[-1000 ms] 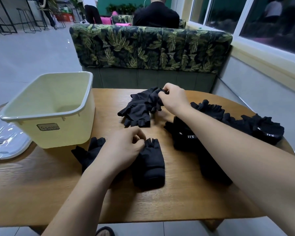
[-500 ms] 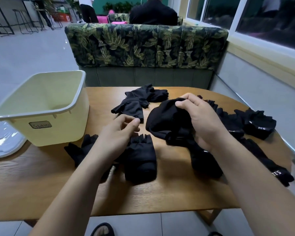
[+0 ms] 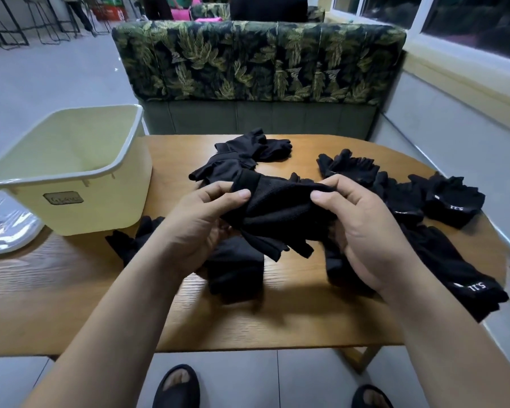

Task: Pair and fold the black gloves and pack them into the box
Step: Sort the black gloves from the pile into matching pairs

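Observation:
Both hands hold one black fingerless glove [image 3: 277,214] above the middle of the wooden table [image 3: 292,316]. My left hand [image 3: 200,228] pinches its cuff end and my right hand [image 3: 362,231] pinches the other side. Under it lies a folded black glove [image 3: 236,275], and another [image 3: 130,242] lies left of my left wrist. More black gloves lie at the far middle [image 3: 242,156] and in a pile on the right [image 3: 442,198], one near the right edge [image 3: 468,284]. The pale yellow box [image 3: 71,172] stands empty at the left.
A clear plastic lid [image 3: 3,231] lies left of the box at the table's edge. A leaf-patterned sofa back [image 3: 256,60] rises beyond the table. A wall and window run along the right. My sandalled feet show below the table's near edge.
My right hand brought a glove from the right pile to the centre. My left hand left the folded glove on the table and took hold of the lifted glove's other end.

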Tool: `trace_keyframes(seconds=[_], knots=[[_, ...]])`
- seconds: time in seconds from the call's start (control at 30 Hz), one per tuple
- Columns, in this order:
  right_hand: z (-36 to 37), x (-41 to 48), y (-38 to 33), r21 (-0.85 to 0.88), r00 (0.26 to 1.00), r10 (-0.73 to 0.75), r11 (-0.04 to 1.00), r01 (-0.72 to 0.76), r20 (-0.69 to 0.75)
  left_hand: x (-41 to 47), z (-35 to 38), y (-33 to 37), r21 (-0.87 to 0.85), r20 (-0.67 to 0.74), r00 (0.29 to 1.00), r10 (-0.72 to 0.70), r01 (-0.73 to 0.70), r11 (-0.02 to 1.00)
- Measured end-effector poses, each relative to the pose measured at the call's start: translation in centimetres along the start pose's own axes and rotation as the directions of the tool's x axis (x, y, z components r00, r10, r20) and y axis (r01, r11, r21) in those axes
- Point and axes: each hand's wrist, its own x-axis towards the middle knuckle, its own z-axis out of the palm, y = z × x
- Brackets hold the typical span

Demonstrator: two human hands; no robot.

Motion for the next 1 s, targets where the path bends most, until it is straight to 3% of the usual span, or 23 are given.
trace_keyframes(seconds=[0.1, 0.17, 0.23, 0.3, 0.4, 0.5, 0.7, 0.8, 1.0], knots=[[-0.3, 0.1, 0.6, -0.227, 0.998, -0.008, 0.974, -0.005, -0.055, -0.3, -0.2, 0.5, 0.090, -0.065, 0.992, 0.105, -0.099, 0.991], [-0.2, -0.3, 0.6, -0.536, 0.977, -0.164, 0.842, 0.066, -0.138, -0.6, -0.3, 0.8, 0.201, -0.065, 0.982, 0.176, -0.160, 0.966], [0.5, -1.1, 0.2, -0.713, 0.920, -0.374, 0.676, 0.186, -0.114, -0.8, -0.6, 1.0, 0.298, -0.065, 0.969, 0.239, -0.209, 0.931], [1.4, -2.0, -0.3, -0.690, 0.913, -0.407, 0.662, 0.293, -0.003, -0.9, -1.0, 1.2, 0.361, -0.054, 0.957, 0.285, -0.247, 0.899], [3.2, -2.8, 0.0, -0.605, 0.960, -0.197, 0.746, 0.278, 0.198, -1.2, -1.1, 1.4, 0.388, -0.030, 0.950, 0.311, -0.275, 0.880], [4.6, -2.7, 1.7, -0.642, 0.957, -0.095, 0.723, 0.254, 0.273, -1.5, -1.0, 1.5, 0.416, -0.009, 0.945, 0.327, -0.294, 0.860], [7.1, -2.6, 2.4, -0.655, 0.885, 0.106, 0.713, 0.250, 0.453, -2.0, -0.9, 1.8, 0.483, 0.048, 0.930, 0.365, -0.342, 0.806], [7.5, -2.4, 1.9, -0.667, 0.893, 0.084, 0.696, 0.265, 0.442, -2.2, -1.9, 2.3, 0.485, 0.036, 0.914, 0.404, -0.370, 0.792], [7.6, -0.6, 0.2, -0.404, 0.963, 0.132, 0.914, -0.026, 0.235, -3.1, -3.7, 2.9, 0.516, 0.031, 0.879, 0.475, -0.421, 0.746]])
